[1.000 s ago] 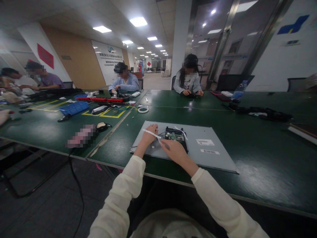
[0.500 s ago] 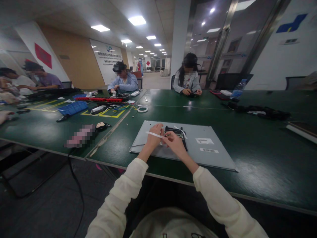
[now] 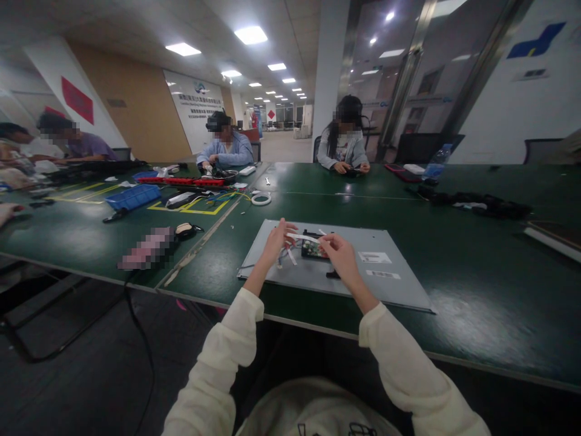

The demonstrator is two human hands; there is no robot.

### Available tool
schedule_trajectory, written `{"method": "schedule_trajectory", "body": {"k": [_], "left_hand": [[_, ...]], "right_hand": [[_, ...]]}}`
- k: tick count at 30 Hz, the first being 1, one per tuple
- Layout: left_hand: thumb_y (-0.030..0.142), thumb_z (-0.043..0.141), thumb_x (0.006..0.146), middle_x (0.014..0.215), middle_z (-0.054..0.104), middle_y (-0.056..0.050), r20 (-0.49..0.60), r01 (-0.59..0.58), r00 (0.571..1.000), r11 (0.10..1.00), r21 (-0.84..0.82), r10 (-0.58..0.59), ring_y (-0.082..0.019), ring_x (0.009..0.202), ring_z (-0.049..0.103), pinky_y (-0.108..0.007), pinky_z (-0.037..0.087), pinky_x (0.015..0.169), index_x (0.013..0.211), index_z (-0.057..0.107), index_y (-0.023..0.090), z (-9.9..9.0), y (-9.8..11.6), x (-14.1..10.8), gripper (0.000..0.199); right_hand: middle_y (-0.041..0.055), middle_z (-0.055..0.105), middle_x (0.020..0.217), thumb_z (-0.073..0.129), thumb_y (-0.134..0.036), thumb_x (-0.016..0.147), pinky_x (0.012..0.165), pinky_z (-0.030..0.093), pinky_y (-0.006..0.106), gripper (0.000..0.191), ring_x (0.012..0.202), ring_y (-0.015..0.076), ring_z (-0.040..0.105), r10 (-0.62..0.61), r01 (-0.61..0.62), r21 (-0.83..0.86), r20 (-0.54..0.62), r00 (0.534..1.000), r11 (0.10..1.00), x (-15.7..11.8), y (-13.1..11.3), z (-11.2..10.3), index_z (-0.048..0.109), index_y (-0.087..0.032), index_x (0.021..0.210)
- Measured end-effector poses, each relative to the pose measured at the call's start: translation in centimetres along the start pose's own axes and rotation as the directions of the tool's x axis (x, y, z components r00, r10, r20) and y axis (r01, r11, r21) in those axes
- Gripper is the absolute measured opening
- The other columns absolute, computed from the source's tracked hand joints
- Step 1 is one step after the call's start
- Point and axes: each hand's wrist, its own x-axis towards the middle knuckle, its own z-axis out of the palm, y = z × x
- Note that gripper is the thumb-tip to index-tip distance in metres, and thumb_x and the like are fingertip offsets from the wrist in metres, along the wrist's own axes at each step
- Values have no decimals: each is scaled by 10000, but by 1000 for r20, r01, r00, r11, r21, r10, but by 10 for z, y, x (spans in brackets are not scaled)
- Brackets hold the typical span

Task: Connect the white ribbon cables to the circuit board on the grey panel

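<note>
A narrow white strip (image 3: 303,237), which looks like tape, is stretched between my two hands just above a flat grey panel (image 3: 399,293). My right hand (image 3: 339,253) pinches its right end between thumb and fingers. The left end runs to the fingers of my left hand (image 3: 276,242), which are closed around it. Below the strip, a green circuit board (image 3: 311,249) in a black frame shows on the panel, partly covered by my right hand. Thin wires and another white strip (image 3: 292,257) hang by my left fingers. Two white labels (image 3: 374,258) are stuck on the panel's right side.
On the green table (image 3: 490,272) stand a blue tray (image 3: 133,198), a white tape roll (image 3: 261,198), a small wrench (image 3: 267,181) and a water bottle (image 3: 437,162). A black cable (image 3: 138,327) hangs off the front edge. Two people sit across the table; others are far left.
My hands have moved apart, the left one leftward and the right one rightward, pulling the white strip out between them. More of the circuit board now shows.
</note>
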Motion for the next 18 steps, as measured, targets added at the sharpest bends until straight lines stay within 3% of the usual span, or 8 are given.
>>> {"method": "schedule_trajectory", "body": {"k": [2,4,7,12,15,18], "left_hand": [[559,138,883,725,623,-66,178,117,980,984,-135,-93,-95,502,531,-195,336,436,862,581,122,0,7,-4,622],[604,252,842,650,590,-37,248,152,961,983,-106,-122,-80,462,485,-188,309,424,792,580,125,5,11,-10,583],[516,474,776,535,498,28,238,55,969,995,78,-72,-70,457,441,-185,325,461,706,568,138,19,14,-17,396],[349,489,776,554,511,20,143,-130,986,930,343,85,-98,556,476,-209,341,536,618,570,148,55,13,-24,268],[296,487,780,638,587,-15,62,-106,994,842,528,87,-137,642,533,-235,366,583,645,592,157,74,10,-28,220],[292,471,801,709,634,-53,53,-79,997,770,633,58,-175,705,578,-261,400,628,695,616,164,85,6,-32,221]], "right_hand": [[36,630,669,567,-502,716,571,493,285,358,611,168,599,3,-6,-72,-41,999,997,3,1,-10,604,-161,818],[33,628,663,541,-496,736,569,470,277,357,615,170,594,-17,6,-172,-59,998,985,2,2,-20,613,-159,828],[21,615,638,508,-482,763,572,422,259,344,598,159,573,-74,47,-376,-58,996,925,-4,0,-33,626,-161,807],[16,622,645,507,-421,786,589,362,244,270,608,151,563,-102,49,-613,-51,994,788,-16,2,-49,619,-176,768],[23,632,691,492,-336,801,587,335,244,197,634,152,562,-61,27,-737,-19,998,675,-19,6,-54,611,-183,765],[24,625,701,483,-300,812,565,306,244,171,645,153,558,-6,-20,-813,-28,1000,581,-20,9,-56,605,-187,774]]}}
